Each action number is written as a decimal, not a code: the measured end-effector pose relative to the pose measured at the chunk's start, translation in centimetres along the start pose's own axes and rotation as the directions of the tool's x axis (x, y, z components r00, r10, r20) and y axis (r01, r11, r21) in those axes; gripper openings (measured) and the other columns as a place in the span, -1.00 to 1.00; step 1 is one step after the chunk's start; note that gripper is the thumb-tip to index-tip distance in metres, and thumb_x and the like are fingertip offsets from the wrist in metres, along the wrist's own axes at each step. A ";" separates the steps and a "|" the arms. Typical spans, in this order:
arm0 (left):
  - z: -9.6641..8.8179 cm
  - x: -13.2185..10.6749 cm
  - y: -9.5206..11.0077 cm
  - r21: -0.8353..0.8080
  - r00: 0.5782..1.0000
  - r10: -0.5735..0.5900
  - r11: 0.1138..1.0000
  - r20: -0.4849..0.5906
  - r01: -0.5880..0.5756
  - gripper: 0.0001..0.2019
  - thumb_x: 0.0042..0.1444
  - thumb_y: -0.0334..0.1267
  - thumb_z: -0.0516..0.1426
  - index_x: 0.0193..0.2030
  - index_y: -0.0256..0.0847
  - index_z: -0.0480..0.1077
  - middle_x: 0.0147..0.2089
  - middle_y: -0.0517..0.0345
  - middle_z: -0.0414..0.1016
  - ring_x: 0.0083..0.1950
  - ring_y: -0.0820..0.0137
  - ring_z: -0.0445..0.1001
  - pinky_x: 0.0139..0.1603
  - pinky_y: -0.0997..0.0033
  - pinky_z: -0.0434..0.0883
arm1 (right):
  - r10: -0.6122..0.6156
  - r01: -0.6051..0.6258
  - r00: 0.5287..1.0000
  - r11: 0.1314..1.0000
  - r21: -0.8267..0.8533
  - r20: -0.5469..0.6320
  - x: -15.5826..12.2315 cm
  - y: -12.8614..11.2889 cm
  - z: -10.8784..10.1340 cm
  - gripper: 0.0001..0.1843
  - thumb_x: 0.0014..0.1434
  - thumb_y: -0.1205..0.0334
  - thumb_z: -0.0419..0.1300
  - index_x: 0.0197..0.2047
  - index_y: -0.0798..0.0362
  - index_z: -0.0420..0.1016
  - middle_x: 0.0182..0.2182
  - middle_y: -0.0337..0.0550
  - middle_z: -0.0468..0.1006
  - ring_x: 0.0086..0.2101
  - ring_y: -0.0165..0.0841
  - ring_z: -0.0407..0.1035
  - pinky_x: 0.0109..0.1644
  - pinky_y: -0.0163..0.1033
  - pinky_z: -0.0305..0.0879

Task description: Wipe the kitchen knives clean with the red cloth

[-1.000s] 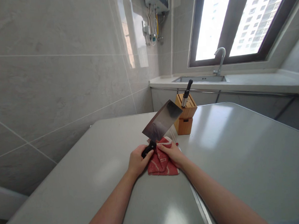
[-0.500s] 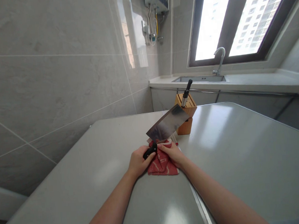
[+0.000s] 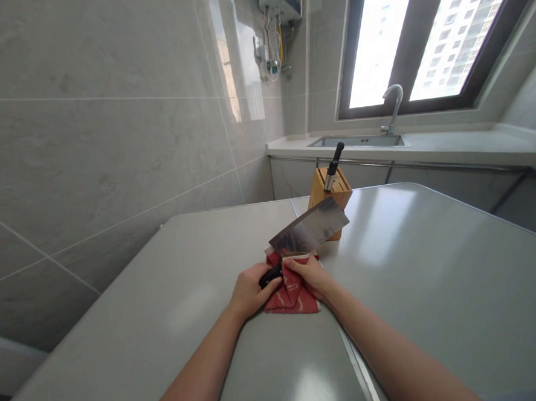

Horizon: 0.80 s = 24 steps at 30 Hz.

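Note:
My left hand [image 3: 250,291] grips the black handle of a steel cleaver [image 3: 308,229]. The wide blade is raised at a slant above the far end of a folded slice of red meat [image 3: 293,299] with white fat streaks, and I cannot tell whether it touches. My right hand [image 3: 306,277] lies on top of the meat, fingers together and pointing left, with the fingertips close to the cleaver's handle. The meat sits on the grey table top [image 3: 418,288].
A wooden knife block [image 3: 326,188] holding a black-handled knife stands just beyond the blade. A pale strip [image 3: 357,358] runs along the table near me. Tiled walls rise left; a steel sink [image 3: 355,141] with a faucet sits beyond, under a window.
The cleaver blade has dropped lower and flatter, closer to the meat, and now hides more of the knife block. My right hand and the meat have barely moved.

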<state>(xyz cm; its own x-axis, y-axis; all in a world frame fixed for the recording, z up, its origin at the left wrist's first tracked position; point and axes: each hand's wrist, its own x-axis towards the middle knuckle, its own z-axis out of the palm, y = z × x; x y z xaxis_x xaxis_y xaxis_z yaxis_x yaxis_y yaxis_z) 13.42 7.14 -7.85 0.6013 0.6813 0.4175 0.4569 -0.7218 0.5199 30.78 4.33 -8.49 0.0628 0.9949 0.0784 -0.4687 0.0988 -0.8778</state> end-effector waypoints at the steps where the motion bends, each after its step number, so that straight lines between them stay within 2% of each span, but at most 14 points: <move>1: 0.0 0.0 0.0 -0.003 1.000 -0.002 1.000 0.000 0.002 -0.74 0.14 -0.08 0.07 -0.23 -0.23 0.42 -0.32 0.08 0.48 -0.32 0.36 0.41 -0.30 0.44 0.31 | 0.001 -0.001 1.000 1.000 -0.020 0.014 -0.1 -0.1 0.0 -0.66 -0.20 0.18 0.41 -0.28 0.03 0.55 -0.27 -0.15 0.62 -0.24 -0.26 0.48 -0.03 -0.11 0.34; 5: 0.1 0.0 -0.2 -0.014 1.000 0.000 1.000 -0.011 0.000 -0.75 0.13 -0.08 0.08 -0.26 -0.23 0.41 -0.35 0.10 0.47 -0.35 0.37 0.39 -0.32 0.44 0.30 | 0.025 -0.015 0.995 0.994 -0.109 0.093 -0.2 -0.3 0.1 -0.57 -0.26 0.18 0.44 -0.24 0.05 0.54 -0.26 -0.13 0.62 -0.21 -0.24 0.46 0.02 -0.08 0.32; 11: 0.1 0.0 -0.2 -0.008 1.000 -0.002 1.000 -0.014 0.002 -0.75 0.13 -0.07 0.08 -0.30 -0.23 0.40 -0.37 0.11 0.46 -0.37 0.38 0.39 -0.34 0.45 0.29 | 0.029 -0.026 0.999 0.993 -0.117 0.030 -0.1 -0.1 -0.1 -0.58 -0.24 0.16 0.42 -0.24 0.04 0.54 -0.25 -0.13 0.61 -0.20 -0.24 0.46 0.03 -0.08 0.30; 24: 0.0 0.0 -0.1 0.020 1.000 -0.009 1.000 0.001 0.009 -0.71 0.14 -0.04 0.06 -0.22 -0.23 0.43 -0.34 0.07 0.49 -0.34 0.36 0.43 -0.30 0.43 0.34 | 0.031 -0.027 0.999 0.997 -0.074 0.043 -0.1 -0.3 0.1 -0.64 -0.15 0.11 0.38 -0.24 0.04 0.54 -0.23 -0.13 0.61 -0.20 -0.24 0.46 0.03 -0.07 0.31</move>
<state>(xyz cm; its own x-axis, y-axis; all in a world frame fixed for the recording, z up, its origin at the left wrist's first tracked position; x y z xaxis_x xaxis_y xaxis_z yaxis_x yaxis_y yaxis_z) 13.40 7.20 -7.90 0.5974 0.6880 0.4121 0.4755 -0.7177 0.5088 30.80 4.16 -8.22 0.0103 0.9974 0.0719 -0.4038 0.0699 -0.9122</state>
